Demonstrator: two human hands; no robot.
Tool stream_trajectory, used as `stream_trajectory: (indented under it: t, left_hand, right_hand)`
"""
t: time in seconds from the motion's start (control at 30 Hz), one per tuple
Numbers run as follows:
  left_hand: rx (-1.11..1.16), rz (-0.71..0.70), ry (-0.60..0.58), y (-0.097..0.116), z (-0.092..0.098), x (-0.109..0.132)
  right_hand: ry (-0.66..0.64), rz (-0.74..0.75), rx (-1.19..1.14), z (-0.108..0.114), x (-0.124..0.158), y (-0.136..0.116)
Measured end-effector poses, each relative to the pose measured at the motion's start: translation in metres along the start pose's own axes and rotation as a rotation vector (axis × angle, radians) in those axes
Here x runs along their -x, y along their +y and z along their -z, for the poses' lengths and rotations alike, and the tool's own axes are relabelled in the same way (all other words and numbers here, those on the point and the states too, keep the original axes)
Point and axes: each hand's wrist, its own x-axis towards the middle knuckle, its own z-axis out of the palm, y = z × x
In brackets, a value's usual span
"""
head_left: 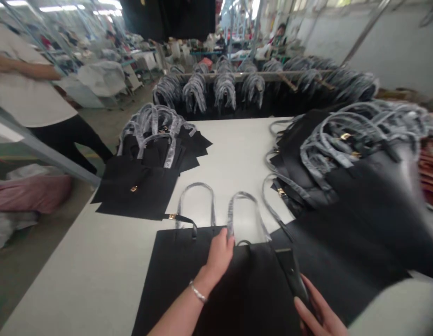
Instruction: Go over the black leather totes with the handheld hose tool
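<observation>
Black bag panels lie flat at the near side of the white table. Loop handles wrapped in clear film, one of them the right-hand loop, rise from their top edge. My left hand is closed on the top edge at the foot of that loop, with a bracelet on its wrist. In my right hand is a black hair clipper, its head over the panels' right top corner. A short strap with a gold clasp sticks out beyond the left top edge.
Black bag pieces are stacked at the left, and a larger heap of bags covers the right side. Behind the table, bags with wrapped handles hang on a rack. A person stands at the left.
</observation>
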Motion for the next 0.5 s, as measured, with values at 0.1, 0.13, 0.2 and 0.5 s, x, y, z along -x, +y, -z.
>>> stream_trajectory:
  t: [0.1, 0.13, 0.2, 0.5]
  left_hand:
    - [-0.139, -0.022, 0.090, -0.020, 0.047, -0.005]
    - [-0.217, 0.003, 0.115, -0.032, 0.066, -0.009]
    - [-0.381, 0.023, 0.149, -0.061, 0.103, -0.018]
    - [-0.412, -0.224, 0.379, -0.054, 0.083, -0.056]
  right_hand:
    - [0.048, -0.009, -0.034, -0.002, 0.008, -0.003]
    - [0.054, -0.013, -0.045, -0.003, 0.011, -0.003]
    - [0.059, -0.017, -0.061, -0.002, 0.016, 0.000]
    - [0.049, -0.087, 0.012, 0.017, 0.015, 0.010]
